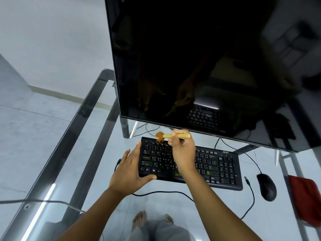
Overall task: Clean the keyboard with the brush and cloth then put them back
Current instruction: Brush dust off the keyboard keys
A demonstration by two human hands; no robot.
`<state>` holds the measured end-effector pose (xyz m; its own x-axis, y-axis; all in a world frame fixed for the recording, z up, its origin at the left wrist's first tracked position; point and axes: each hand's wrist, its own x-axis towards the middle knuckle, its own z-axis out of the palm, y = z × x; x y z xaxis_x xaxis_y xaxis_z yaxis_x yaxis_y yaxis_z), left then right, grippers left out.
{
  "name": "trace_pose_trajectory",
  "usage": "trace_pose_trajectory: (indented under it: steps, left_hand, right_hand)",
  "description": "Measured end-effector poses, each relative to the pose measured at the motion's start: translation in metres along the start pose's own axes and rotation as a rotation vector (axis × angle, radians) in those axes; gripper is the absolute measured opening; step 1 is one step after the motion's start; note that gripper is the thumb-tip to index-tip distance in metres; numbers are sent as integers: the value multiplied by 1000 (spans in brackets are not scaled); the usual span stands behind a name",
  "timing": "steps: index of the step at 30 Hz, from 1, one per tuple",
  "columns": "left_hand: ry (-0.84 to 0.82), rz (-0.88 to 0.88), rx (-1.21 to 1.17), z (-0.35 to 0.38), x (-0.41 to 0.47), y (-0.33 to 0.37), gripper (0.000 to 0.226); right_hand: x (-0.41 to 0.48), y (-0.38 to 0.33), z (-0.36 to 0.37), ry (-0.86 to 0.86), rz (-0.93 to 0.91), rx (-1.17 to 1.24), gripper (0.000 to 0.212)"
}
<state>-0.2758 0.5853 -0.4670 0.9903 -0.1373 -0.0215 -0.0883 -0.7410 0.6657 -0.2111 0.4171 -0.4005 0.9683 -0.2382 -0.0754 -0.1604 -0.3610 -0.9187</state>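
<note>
While the left hand [129,173] lies spread, grip released, against the keyboard [208,166] left end on the glass desk [97,136], right hand [182,150] grip grasps the brush [171,136], bristles touching the top key row. Red cloth [305,197] lies well right, beyond the mouse [266,186].

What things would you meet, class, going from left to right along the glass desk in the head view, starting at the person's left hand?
Left hand → keyboard → loose cable plug → mouse → red cloth. The right hand and brush overlap the keyboard, so they are left out.
</note>
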Motion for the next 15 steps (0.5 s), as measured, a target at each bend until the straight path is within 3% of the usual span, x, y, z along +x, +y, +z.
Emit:
trace_pose_trajectory:
  steps: [3,4,7,8,11,15]
  left_hand:
    - [-35,-70,16,2,-1,-4,120]
    - [-34,-67,17,1,-1,-3,121]
    - [-2,4,6,-2,0,4,116]
    - [9,10,-2,-3,1,6,115]
    - [-19,-6,9,-3,0,2,117]
    - [-44,-31,2,0,1,-3,117]
  right_hand:
    - [-10,-7,5,-302,-8,-36,10]
    - [-11,-5,6,-300,-51,-118,16]
    - [-2,-2,-5,-55,-75,-149,21]
    - [0,0,-9,-40,-56,-96,14]
    - [-1,5,-17,-239,36,-63,7]
    - [0,15,-35,-10,-59,-167,18]
